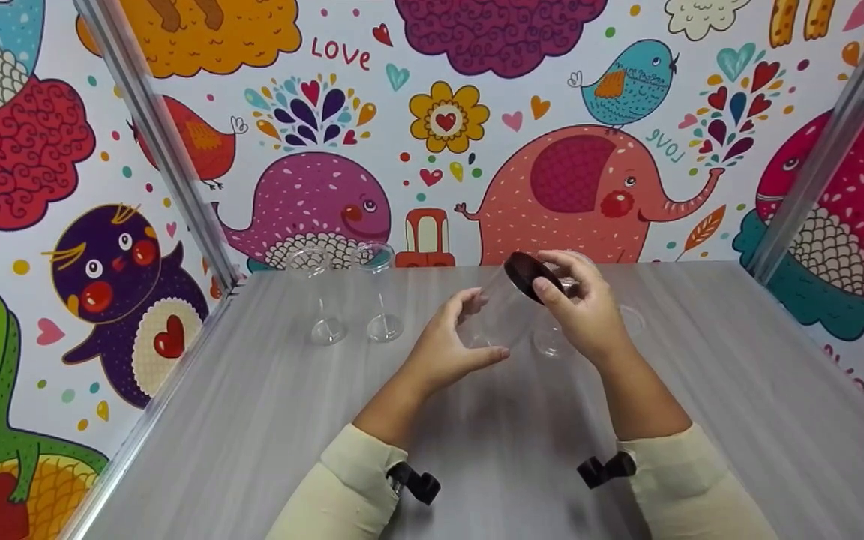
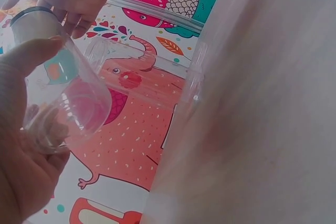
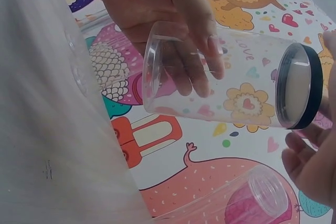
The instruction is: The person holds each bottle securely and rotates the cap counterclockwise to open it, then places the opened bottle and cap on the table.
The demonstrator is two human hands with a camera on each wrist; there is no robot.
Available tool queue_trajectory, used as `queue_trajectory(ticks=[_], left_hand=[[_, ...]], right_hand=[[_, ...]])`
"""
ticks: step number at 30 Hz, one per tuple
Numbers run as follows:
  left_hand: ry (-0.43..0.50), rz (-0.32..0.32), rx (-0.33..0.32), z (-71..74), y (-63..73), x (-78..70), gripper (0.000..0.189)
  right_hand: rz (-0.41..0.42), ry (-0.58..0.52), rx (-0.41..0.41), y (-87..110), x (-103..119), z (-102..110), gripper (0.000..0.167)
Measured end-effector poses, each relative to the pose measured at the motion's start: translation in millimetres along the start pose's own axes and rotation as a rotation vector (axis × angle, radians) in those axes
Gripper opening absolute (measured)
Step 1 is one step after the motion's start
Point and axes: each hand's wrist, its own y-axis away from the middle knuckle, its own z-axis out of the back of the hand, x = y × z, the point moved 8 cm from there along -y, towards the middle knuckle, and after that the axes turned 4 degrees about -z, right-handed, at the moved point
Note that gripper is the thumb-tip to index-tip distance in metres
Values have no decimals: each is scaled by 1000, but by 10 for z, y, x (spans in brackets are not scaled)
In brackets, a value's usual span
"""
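A clear plastic jar (image 1: 493,319) with a black screw lid (image 1: 528,274) is tilted above the table, its lidded end up and to the right. My left hand (image 1: 443,337) holds the jar's body near the bottom, thumb on one side and fingers round the other. On the lid's rim, my right hand (image 1: 588,313) grips with thumb and fingers. The right wrist view shows the jar's transparent wall (image 3: 210,72) and the dark lid (image 3: 307,87) seated on its mouth. Nothing shows inside the jar.
Two tall clear containers (image 1: 321,300) stand at the back left of the grey table (image 1: 267,420). Another clear container (image 1: 552,343) stands behind the right hand, partly hidden. A patterned wall (image 1: 432,45) rises behind the table, with metal posts (image 1: 169,150) at its corners.
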Motion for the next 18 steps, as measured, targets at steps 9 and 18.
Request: queue_trajectory(ticks=[9, 18], left_hand=[[-9, 28, -4, -9, 13, -4, 98], [3, 4, -4, -4, 1, -5, 97]], right_hand=[[-68, 135, -22, 10, -24, 10, 45], [-60, 88, 25, 26, -10, -12, 38]])
